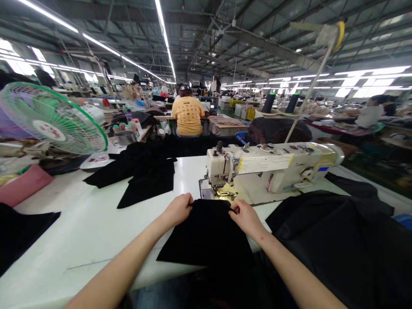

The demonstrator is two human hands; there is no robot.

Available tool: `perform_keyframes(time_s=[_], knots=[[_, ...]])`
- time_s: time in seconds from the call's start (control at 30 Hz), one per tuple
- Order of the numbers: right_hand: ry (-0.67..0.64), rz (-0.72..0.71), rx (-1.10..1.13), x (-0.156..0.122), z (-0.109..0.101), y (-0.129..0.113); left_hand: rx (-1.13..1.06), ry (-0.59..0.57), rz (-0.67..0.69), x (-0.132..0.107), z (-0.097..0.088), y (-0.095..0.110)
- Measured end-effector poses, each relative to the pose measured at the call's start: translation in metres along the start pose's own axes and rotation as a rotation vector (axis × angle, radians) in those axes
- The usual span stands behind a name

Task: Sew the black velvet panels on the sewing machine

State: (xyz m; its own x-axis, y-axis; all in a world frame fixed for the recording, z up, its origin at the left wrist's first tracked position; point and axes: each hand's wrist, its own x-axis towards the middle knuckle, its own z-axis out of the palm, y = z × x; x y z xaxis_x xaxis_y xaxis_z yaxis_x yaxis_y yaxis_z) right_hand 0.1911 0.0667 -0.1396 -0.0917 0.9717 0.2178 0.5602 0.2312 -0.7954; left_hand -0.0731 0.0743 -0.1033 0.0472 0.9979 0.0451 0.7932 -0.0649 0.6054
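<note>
So this black panel (206,240) is on the white table (96,231) in front of me, top edge just short of the needle area. My left hand (178,209) pinches one top corner, my right hand (246,219) the other. I'd call this one barely started: nothing's under the sewing machine's (257,167) foot yet. Black pieces (148,189) lie left, dark cloth (337,236) right; can't tell if they're done or waiting.

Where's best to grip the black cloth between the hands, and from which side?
Likely the two far corners of the black cloth, pinched from either side, as the left hand and right hand do: the far edge is narrower than the near one.
</note>
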Motion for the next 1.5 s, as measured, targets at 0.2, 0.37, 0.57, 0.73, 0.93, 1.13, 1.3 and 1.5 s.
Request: perform_keyframes(time_s=[0.2, 0.37, 0.57, 0.73, 0.93, 1.13, 1.3, 1.5], knots=[[0.056, 0.017, 0.270, -0.014, -0.016, 0.001, -0.365, 0.191, -0.046, -0.035, 0.003, 0.012], [-0.099, 0.256, 0.801, -0.023, -0.036, -0.008, -1.110, 0.240, -0.185, -0.059, -0.004, 0.026], [-0.071, 0.378, 1.024, -0.028, -0.042, -0.022, -1.226, 0.304, -0.215, -0.072, -0.010, 0.039], [0.082, 0.475, 1.078, -0.029, -0.041, -0.027, -1.221, 0.347, -0.168, -0.075, -0.014, 0.048], [0.241, 0.511, 1.019, -0.030, -0.045, -0.030, -1.192, 0.498, -0.130, -0.077, -0.017, 0.057], [0.278, 0.510, 1.044, -0.030, -0.050, -0.031, -1.160, 0.544, -0.127, -0.078, -0.018, 0.061], [0.269, 0.492, 1.030, -0.030, -0.054, -0.038, -1.165, 0.559, -0.114, -0.076, -0.017, 0.060], [0.235, 0.403, 0.902, -0.030, -0.056, -0.040, -1.215, 0.597, -0.148, -0.072, -0.016, 0.059]])
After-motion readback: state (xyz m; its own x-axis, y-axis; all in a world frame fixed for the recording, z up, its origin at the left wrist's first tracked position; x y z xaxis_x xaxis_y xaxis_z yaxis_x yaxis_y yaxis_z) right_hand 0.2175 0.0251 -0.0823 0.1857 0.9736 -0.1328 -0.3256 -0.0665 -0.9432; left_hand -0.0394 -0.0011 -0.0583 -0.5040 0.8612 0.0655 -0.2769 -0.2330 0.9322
